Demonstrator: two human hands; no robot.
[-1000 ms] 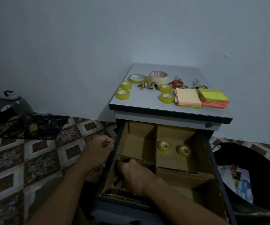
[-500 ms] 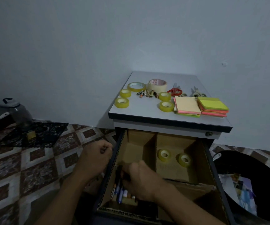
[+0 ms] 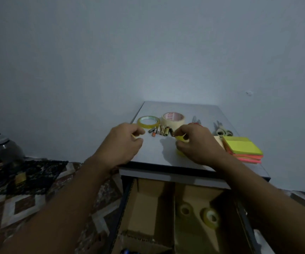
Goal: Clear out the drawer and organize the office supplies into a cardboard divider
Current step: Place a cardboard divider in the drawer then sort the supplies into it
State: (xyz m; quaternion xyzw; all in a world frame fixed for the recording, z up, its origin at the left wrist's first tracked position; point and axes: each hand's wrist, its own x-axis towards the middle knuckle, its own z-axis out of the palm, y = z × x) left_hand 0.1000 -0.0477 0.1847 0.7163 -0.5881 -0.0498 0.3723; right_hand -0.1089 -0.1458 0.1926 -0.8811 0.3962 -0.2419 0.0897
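Note:
On the grey cabinet top [image 3: 166, 154], my left hand [image 3: 124, 143] pinches a small yellow tape roll [image 3: 134, 136], mostly hidden under the fingers. My right hand [image 3: 197, 143] grips another small yellow tape roll [image 3: 181, 138]; a further yellow roll [image 3: 180, 153] peeks out beneath it. Below, the open drawer holds the cardboard divider [image 3: 173, 208]. Two yellow tape rolls [image 3: 210, 218] lie in its back right compartment. The back left compartment looks bare. Pens [image 3: 127, 252] show at the bottom edge.
Behind my hands lie a large clear tape ring [image 3: 148, 122], a masking tape roll [image 3: 173, 118], several batteries [image 3: 160, 131], scissors [image 3: 221, 132] and stacked sticky notes [image 3: 243, 149]. A water jug [image 3: 5, 147] and a dark mat [image 3: 28, 173] sit on the tiled floor at left.
Both hands left the drawer's front left compartment and rose to the cabinet top, closing on small yellow tape rolls. The view tilted upward.

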